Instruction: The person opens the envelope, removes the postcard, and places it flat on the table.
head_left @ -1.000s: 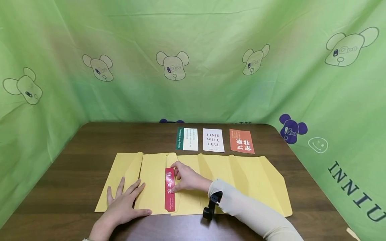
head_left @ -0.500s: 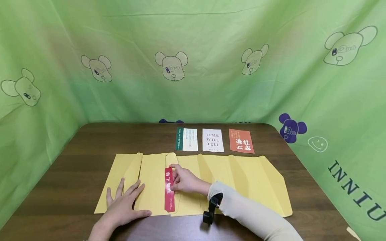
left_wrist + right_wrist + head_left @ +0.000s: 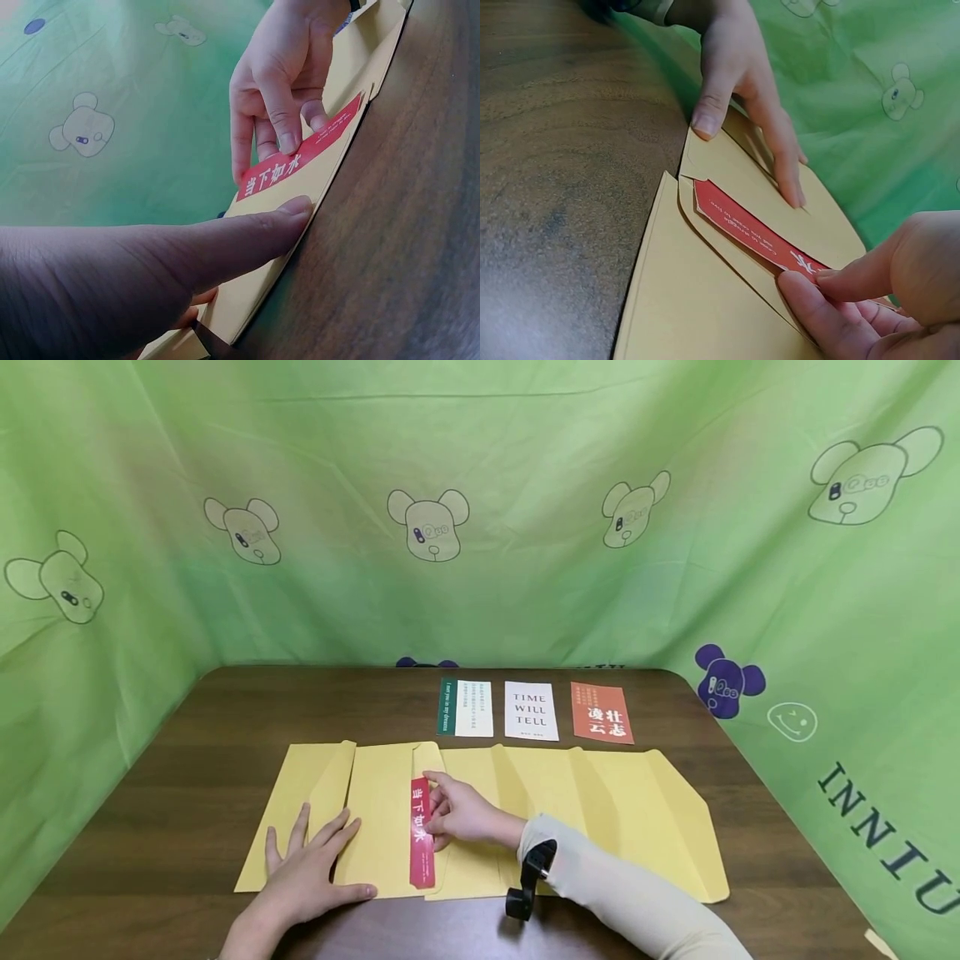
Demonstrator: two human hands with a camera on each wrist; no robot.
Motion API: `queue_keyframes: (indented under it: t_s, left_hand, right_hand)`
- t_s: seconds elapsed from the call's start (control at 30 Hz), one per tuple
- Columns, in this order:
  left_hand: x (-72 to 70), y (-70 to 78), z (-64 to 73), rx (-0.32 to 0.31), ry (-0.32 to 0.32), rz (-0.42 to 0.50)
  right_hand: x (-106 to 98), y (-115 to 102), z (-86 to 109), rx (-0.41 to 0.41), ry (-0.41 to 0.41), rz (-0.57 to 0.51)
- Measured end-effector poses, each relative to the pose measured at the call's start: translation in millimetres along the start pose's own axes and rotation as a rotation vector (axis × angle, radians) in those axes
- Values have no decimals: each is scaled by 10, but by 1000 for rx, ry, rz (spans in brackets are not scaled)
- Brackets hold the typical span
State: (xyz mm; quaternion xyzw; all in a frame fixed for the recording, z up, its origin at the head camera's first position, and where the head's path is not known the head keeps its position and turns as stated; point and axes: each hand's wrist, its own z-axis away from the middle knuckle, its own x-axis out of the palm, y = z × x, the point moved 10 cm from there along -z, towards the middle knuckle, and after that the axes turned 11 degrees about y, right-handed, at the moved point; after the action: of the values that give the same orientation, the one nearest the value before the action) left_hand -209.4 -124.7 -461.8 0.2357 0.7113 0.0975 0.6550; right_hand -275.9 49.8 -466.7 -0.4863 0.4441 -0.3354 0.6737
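Near the table's front, a red card [image 3: 422, 860] with white lettering lies at the mouth of a yellow envelope [image 3: 381, 814], by its raised flap. Only a narrow strip of the card shows; its left side appears tucked into the envelope. My right hand [image 3: 463, 810] pinches the card's right edge, thumb and fingers on it in the right wrist view. Spread flat, my left hand [image 3: 303, 875] rests across this envelope and the leftmost envelope [image 3: 281, 802]. In the left wrist view, the left thumb [image 3: 277, 225] lies straight along the envelope's near edge.
More yellow envelopes [image 3: 637, 818] overlap in a row to the right, flaps opened rightward. Behind the row lie a green-and-white card [image 3: 471, 714], a white card [image 3: 530, 710] and an orange-red card [image 3: 600, 712]. A green printed curtain [image 3: 480, 602] surrounds the wooden table [image 3: 225, 710].
My right hand's fingers and thumb have shifted very slightly on the card, which stays at the envelope mouth. The left hand keeps its place.
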Motion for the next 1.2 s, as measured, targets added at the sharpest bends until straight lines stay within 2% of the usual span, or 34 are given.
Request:
queue_keyframes:
  t_s: [0.47,0.77,1.2]
  left_hand:
    - [-18,7,8,-3,-4,6]
    - [-33,15,-5,-3,-4,8]
    - [-31,21,11,-2,-2,20]
  right_hand:
    - [-12,47,-5,23,-6,-59]
    - [-116,60,5,43,7,-74]
    - [-290,108,19,65,-10,-40]
